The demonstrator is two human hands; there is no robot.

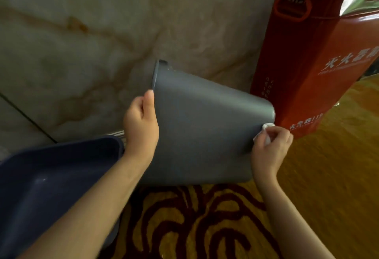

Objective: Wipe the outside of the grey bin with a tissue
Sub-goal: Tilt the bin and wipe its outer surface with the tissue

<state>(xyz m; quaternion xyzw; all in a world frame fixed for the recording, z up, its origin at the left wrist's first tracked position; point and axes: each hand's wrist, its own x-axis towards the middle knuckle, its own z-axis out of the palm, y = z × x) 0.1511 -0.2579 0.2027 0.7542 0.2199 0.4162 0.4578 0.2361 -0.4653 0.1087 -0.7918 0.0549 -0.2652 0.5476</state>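
The grey bin is tipped on its side above the carpet, its rim pointing up and left toward the wall, its base to the right. My left hand grips the bin at the rim edge, thumb up along the side. My right hand is closed on a crumpled white tissue, pressed against the bin's base corner at the right. The bin's inside is hidden.
A dark blue bin stands at lower left under my left forearm. A red fire-extinguisher box stands right behind the grey bin. A marble wall fills the back. Patterned yellow and maroon carpet lies below.
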